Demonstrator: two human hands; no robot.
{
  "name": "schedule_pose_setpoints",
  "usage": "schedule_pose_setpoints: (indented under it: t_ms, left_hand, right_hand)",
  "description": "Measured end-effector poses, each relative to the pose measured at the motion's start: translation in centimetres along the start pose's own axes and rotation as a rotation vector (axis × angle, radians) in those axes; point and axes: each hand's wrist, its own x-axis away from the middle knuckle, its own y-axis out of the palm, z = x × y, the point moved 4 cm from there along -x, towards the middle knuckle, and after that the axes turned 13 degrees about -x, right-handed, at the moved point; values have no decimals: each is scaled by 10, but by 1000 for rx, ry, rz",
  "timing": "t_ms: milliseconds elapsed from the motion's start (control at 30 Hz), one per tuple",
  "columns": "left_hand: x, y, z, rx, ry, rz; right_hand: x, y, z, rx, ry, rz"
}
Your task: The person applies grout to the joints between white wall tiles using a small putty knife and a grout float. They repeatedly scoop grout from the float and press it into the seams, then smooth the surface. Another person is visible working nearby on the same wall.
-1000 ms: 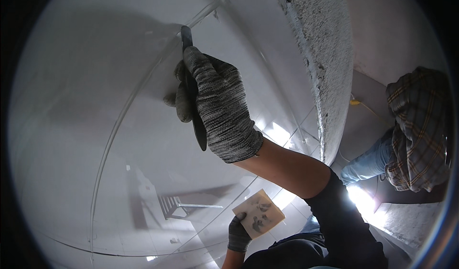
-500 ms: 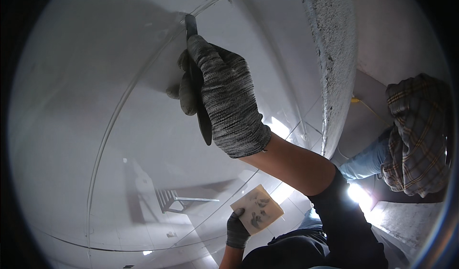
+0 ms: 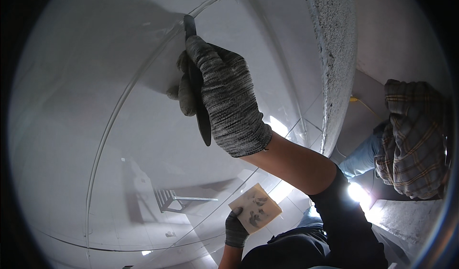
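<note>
My right hand [image 3: 227,97], in a grey knitted glove, is closed around a thin dark metal spatula [image 3: 190,26]. The spatula's tip rests at a pale joint line [image 3: 125,94] that curves across the glossy light-grey surface, and its other end sticks out below my palm. Lower down, my gloved left hand [image 3: 236,230] grips a square tan board [image 3: 264,203] by its edge, thumb on the face. Dark grey smears of paste lie on that board. Some of my right fingers are hidden behind the tool and hand.
A rough concrete-like edge [image 3: 332,49] runs down the right of the surface. Beyond it another person in a plaid shirt [image 3: 413,140] and jeans [image 3: 363,158] is close by. A bright light [image 3: 358,192] glares near my right arm. A slatted shape [image 3: 167,199] shows at lower left.
My right hand and spatula stay almost in the same place at the joint. The person in plaid has shifted slightly downward and left in the picture.
</note>
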Motion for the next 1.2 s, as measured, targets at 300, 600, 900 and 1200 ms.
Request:
schedule_pose_setpoints:
  t_ms: [300, 600, 900, 1200]
  left_hand:
    - [0, -2, -3, -11, 16, 33]
    - [-6, -5, -3, -32, 74, 26]
    - [-2, 38, 20, -36, 140, -91]
    - [18, 106, 45, -33, 73, -378]
  right_hand:
    - [8, -1, 7, 149, 100, -32]
    - [9, -17, 6, 160, -35, -89]
    - [64, -37, -34, 657, 287, -444]
    - [184, -76, -75, 1766, 28, -995]
